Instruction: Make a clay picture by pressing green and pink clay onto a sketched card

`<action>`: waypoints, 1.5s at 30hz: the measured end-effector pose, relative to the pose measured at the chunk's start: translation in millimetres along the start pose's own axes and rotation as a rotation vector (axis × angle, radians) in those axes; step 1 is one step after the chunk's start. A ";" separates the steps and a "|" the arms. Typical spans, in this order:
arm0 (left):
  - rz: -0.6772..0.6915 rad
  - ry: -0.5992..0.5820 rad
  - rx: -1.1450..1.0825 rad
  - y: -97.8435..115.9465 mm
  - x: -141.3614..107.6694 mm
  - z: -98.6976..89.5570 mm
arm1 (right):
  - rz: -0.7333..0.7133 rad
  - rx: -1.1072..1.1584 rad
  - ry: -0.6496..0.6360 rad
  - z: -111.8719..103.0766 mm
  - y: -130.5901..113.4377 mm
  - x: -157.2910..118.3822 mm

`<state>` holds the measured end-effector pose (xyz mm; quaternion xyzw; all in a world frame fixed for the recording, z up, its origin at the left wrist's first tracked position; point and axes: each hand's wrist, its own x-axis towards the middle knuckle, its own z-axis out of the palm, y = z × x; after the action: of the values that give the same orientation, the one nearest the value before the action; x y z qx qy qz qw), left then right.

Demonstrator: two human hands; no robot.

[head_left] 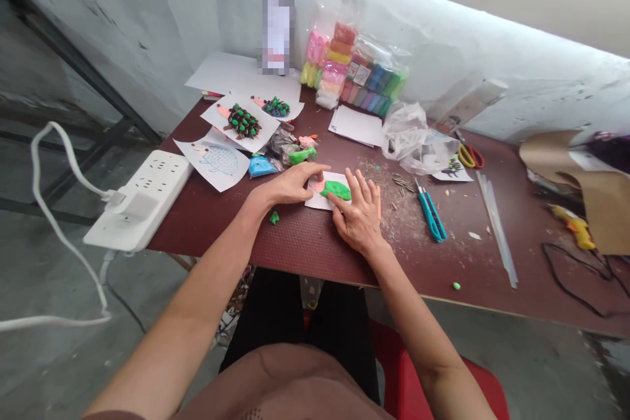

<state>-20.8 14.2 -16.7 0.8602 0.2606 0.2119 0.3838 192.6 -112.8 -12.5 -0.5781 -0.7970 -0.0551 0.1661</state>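
Note:
A small white paper (317,201) lies on the brown table near its front edge, bearing a flat green clay shape (337,190) with pink clay at its left end. My left hand (293,185) rests at the paper's left side, its fingers apart and touching the edge by the pink part. Over the right side is my right hand (360,213), fingers spread, with the thumb and fingertips on or beside the green clay. Neither hand grips anything visible. A small green clay scrap (274,217) sits left of the paper.
Behind are clay hedgehog pictures (242,123), a blue clay pack (262,165) and bagged clay (364,82). A teal cutter (432,213), scissors (471,156), glue sticks (497,230) and a yellow glue gun (575,226) lie right. A power strip (142,197) is at left.

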 end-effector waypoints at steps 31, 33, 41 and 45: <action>-0.006 -0.003 0.040 0.6 0.0 1.9 | 0.065 0.036 0.083 2.7 4.5 -2.0; -0.002 0.009 0.049 1.9 0.2 2.6 | 0.081 0.037 0.100 2.4 7.4 -5.7; 0.002 0.047 0.072 5.2 1.4 5.6 | 0.072 -0.024 0.001 4.4 0.8 -8.0; 0.005 0.047 0.092 3.0 1.3 5.2 | 0.079 -0.028 -0.001 4.0 -0.7 -8.0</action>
<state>-16.0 10.5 -17.3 0.8724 0.2767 0.2209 0.3371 193.3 -119.2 -18.8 -0.6116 -0.7726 -0.0595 0.1596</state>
